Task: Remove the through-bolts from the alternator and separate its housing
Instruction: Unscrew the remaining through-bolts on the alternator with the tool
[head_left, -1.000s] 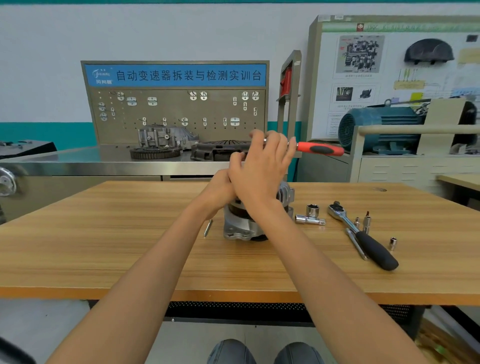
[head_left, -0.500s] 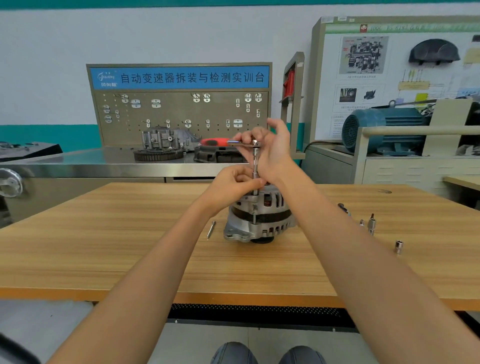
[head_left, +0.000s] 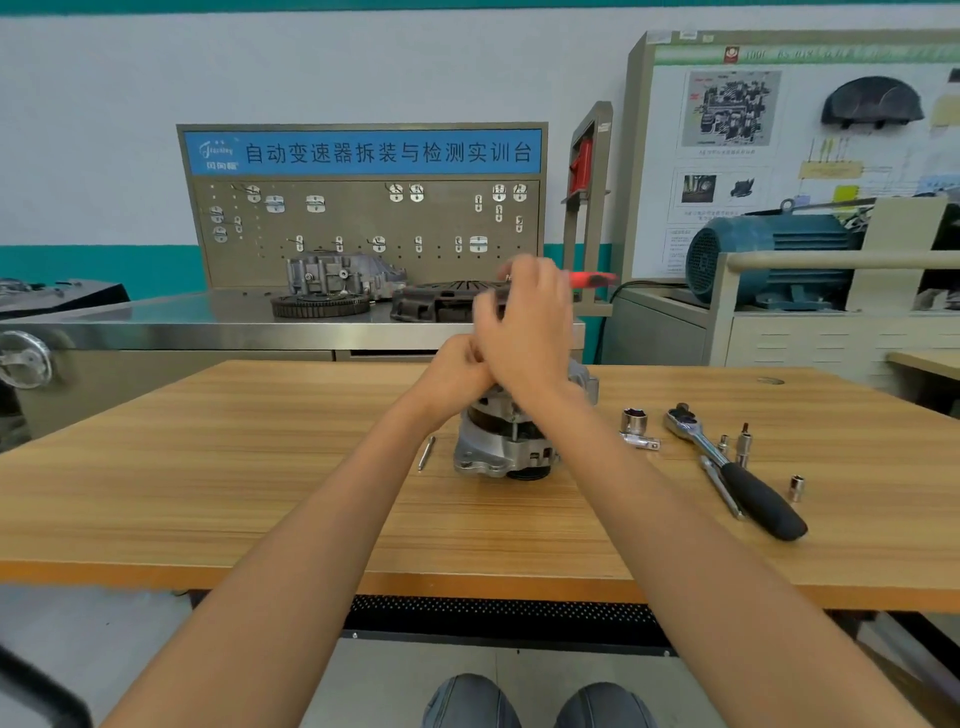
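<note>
The grey alternator (head_left: 485, 447) stands upright in the middle of the wooden table (head_left: 208, 467). My right hand (head_left: 527, 327) is above it and grips the head end of a small ratchet whose red handle (head_left: 592, 280) sticks out to the right; the hand is motion-blurred. My left hand (head_left: 457, 371) is curled at the alternator's top, round the extension under the ratchet, mostly hidden by the right hand. One loose through-bolt (head_left: 426, 453) lies on the table just left of the alternator.
Right of the alternator lie a socket on an adapter (head_left: 636, 427), a large black-handled ratchet (head_left: 737, 473), a thin bar (head_left: 719, 486) and several small sockets and bits (head_left: 744, 441). Behind the table stand a steel bench with gearbox parts (head_left: 343, 283) and a blue motor (head_left: 769, 260).
The ratchet's red handle has swung from pointing left back to pointing right, and my right hand has turned with it. My left hand stays on top of the alternator.
</note>
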